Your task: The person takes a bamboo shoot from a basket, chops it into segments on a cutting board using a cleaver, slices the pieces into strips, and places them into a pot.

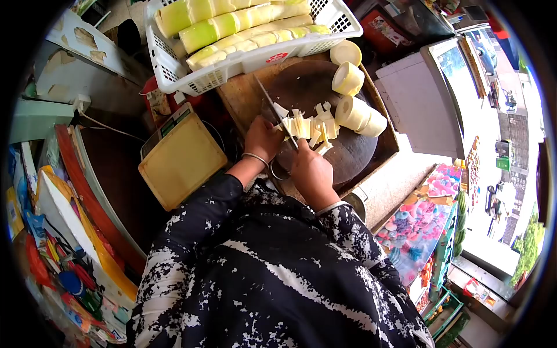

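Note:
My right hand (311, 174) is closed round the handle of a long knife (268, 100), whose blade slants up and left over a round dark chopping board (354, 153). Curled fingers of my left hand (264, 139), with a bangle at the wrist, press against pale bamboo shoot pieces beside the blade; their tips are partly hidden. Cut bamboo shoot pieces (318, 125) lie in a loose pile right of the blade. Thick round bamboo shoot chunks (361, 115) sit along the board's right side, with another chunk (346, 53) at the far edge.
A white plastic basket (206, 82) of long peeled bamboo shoots (232, 28) stands beyond the board. To the left is a scale with a yellowish tray (183, 161). A floral-covered surface (418, 220) lies at right, below a white cabinet (418, 98).

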Demonstrator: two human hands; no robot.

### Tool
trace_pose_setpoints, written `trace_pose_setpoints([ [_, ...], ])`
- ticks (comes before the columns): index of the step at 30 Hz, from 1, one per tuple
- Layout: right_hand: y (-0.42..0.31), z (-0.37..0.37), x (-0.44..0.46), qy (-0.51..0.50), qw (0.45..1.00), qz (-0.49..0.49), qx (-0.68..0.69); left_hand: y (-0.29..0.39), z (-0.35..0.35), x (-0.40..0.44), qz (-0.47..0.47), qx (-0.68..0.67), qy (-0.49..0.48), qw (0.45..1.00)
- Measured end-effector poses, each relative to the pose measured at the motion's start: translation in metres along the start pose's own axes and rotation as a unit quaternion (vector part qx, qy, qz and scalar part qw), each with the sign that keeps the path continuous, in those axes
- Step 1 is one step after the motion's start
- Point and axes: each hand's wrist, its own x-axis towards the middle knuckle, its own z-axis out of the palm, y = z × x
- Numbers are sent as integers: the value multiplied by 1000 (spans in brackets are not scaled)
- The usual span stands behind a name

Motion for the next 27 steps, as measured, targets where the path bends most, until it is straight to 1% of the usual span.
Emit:
trace_pose_setpoints([
  [3,10,15,10,11,1000,-6,-10,-3,1,5,3,-17,8,1000],
  [5,5,7,7,-4,1000,7,-19,1,-2,2,-10,-20,-9,1000],
  [7,-2,-1,1,-15,1000,8,-8,-1,-1,0,-4,-18,-3,1000],
  [9,6,14,3,-9,1000,5,-11,-4,2,-1,10,-87,16,996],
  [10,5,16,8,4,1000,-1,-13,0,-3,-1,-2,-22,-7,1000],
  [15,-2,6,3,-12,1000,6,-6,-15,5,0,-22,-71,-13,997],
  [17,2,14,5,-3,1000,-5,-20,-7,1,0,31,-48,21,998],
  [18,4,16,8,2,1000,0,-7,-3,-3,-1,-20,-60,-14,998],
  [19,3,14,9,2,1000,-2,-7,-5,-3,0,-19,-59,-12,998],
  [21,-1,5,5,-15,1000,10,-14,-9,0,0,12,-62,3,998],
  [22,-7,-2,0,-14,1000,7,2,-10,0,-4,7,-62,2,998],
  [25,2,17,7,1,1000,-4,-11,-2,-4,-3,-3,-60,2,998],
  [26,2,16,8,7,1000,-5,-2,11,-12,-7,-49,-69,-27,996],
  [27,1,14,8,7,1000,-6,-1,7,-11,-5,-49,-69,-26,996],
])
